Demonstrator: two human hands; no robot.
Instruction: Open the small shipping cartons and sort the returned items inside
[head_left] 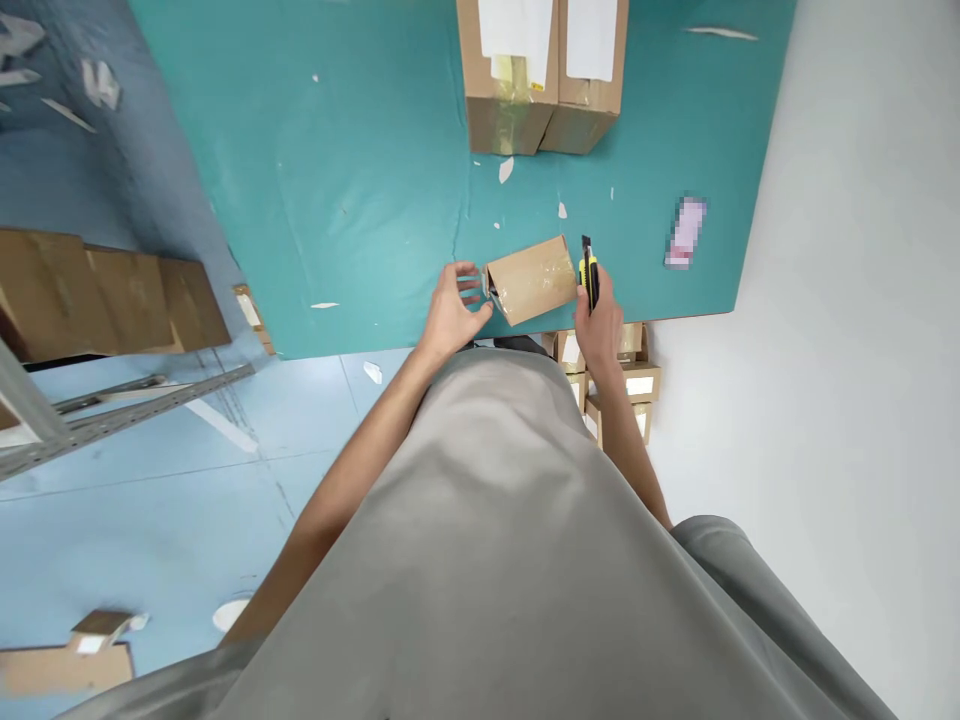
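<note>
A small brown cardboard box (534,280), wrapped in clear tape, lies near the front edge of the teal table (360,180). My left hand (455,310) is at the box's left end, fingers curled and pinching the flap there. My right hand (600,325) is at the box's right side, closed around a yellow and black utility knife (590,272) with the blade end pointing away from me.
Two larger taped cardboard boxes (541,70) stand at the table's far edge. Several small boxes (634,380) are stacked on the floor below the table's front edge. Flat cardboard (97,290) and a metal rack (112,405) lie left. Paper scraps dot the table.
</note>
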